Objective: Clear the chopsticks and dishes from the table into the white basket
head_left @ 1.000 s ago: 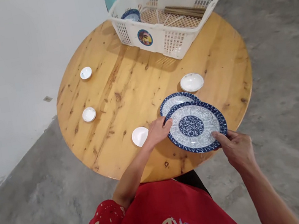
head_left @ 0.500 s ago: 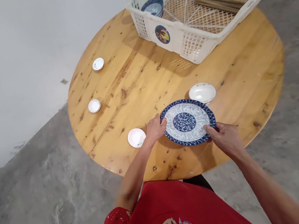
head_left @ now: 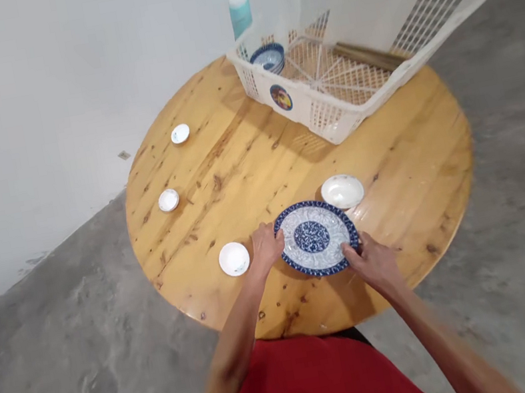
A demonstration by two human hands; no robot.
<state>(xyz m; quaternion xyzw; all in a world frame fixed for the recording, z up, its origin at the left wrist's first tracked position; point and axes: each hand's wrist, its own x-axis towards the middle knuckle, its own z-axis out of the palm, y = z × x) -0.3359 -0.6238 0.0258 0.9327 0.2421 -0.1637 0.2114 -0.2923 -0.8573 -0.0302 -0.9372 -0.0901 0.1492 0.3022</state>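
A large blue-and-white patterned plate [head_left: 318,237] is held between my two hands near the front edge of the round wooden table [head_left: 224,210]. My left hand [head_left: 267,244] grips its left rim, fingers closed round the edge. On the lower right rim my right hand [head_left: 374,259] has its thumb on top and its other fingers underneath. Just beyond the plate sits a white oval dish [head_left: 342,192]. Left of my left hand is a small white dish [head_left: 233,259]. Whether the plate touches the tabletop I cannot tell.
Two small white dishes, one nearer [head_left: 168,200] and one farther [head_left: 180,134], lie along the left side. At the back stands a white plastic basket [head_left: 331,127] holding stacked blue-and-white bowls [head_left: 269,58] and long brown sticks [head_left: 367,56]. A turquoise bottle [head_left: 241,16] stands behind it.
The camera view has shifted, showing more of the basket and bottle. Both hands still hold the plate in about the same place over the table, beside the oval dish.
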